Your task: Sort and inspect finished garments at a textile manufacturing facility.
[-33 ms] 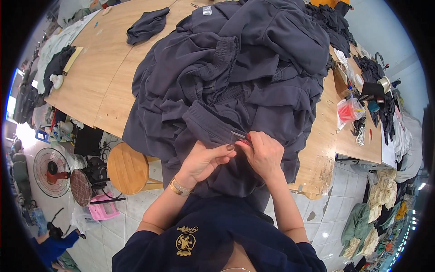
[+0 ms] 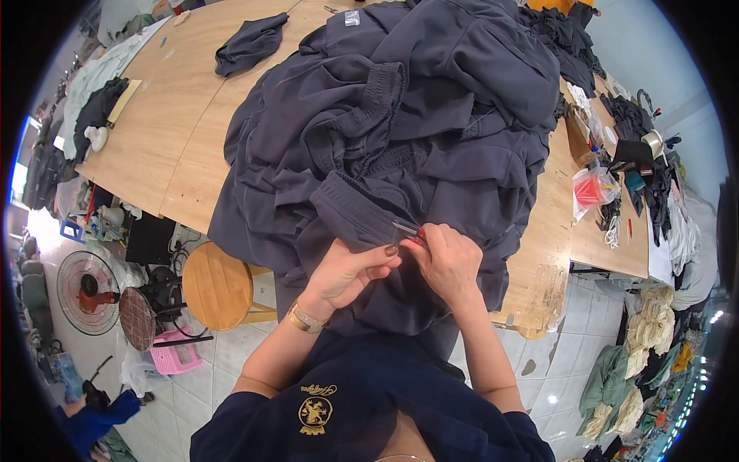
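Note:
A large heap of dark grey garments (image 2: 469, 69) covers the table in front of me. At its near side lies a gathered elastic waistband (image 2: 358, 212). My left hand (image 2: 350, 273) pinches the dark grey garment by the lower edge of this waistband, thumb against forefinger. Close by on the right, my right hand (image 2: 449, 262) is closed around small red-handled thread snips (image 2: 406, 229). Their metal blades point left over the cloth, just above my left thumb. Whether a thread lies between the blades is too small to tell.
The wooden table (image 2: 173, 115) extends left, with a separate dark grey piece (image 2: 250, 45) on it. Below stand a round wooden stool (image 2: 218, 285) and a fan (image 2: 88, 292). Right are a red-and-clear plastic bag (image 2: 593, 187) and piled cloth (image 2: 650, 331). A person in blue (image 2: 96, 423) is at lower left.
My hands, the snips and the garment stay in place. At the lower left, the person in blue has shifted slightly.

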The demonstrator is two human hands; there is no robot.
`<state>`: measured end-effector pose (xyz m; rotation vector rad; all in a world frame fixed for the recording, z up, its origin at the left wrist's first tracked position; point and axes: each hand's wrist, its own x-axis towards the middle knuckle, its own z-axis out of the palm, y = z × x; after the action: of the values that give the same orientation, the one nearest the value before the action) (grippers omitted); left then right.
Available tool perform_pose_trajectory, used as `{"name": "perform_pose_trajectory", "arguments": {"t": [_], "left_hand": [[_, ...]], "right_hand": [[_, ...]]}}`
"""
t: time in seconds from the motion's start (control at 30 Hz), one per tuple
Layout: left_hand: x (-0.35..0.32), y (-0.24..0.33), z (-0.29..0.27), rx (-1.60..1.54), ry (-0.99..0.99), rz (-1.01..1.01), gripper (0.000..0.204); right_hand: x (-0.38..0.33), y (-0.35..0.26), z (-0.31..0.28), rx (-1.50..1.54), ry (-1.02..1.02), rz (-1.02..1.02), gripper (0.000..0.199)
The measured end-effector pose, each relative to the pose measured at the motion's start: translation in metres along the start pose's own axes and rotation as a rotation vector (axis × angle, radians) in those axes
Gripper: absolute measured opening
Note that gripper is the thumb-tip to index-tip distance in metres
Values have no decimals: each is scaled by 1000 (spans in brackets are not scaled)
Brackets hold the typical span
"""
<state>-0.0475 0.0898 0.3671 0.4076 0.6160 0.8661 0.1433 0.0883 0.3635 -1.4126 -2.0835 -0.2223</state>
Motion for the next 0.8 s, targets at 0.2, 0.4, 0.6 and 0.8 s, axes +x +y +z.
{"name": "perform_pose_trajectory", "arguments": {"t": [0.2, 0.4, 0.6, 0.8], "left_hand": [[1, 0, 3, 21, 10, 12, 22], [3, -6, 18, 121, 45, 107, 18], [8, -25, 21, 131, 79, 294, 20], [11, -40, 15, 582, 172, 537, 21]], "right_hand": [[-3, -6, -1, 396, 41, 291, 28], [2, -14, -4, 1034, -77, 720, 13], [7, -23, -12, 983, -170, 793, 12], [7, -28, -10, 730, -176, 752, 13]]}}
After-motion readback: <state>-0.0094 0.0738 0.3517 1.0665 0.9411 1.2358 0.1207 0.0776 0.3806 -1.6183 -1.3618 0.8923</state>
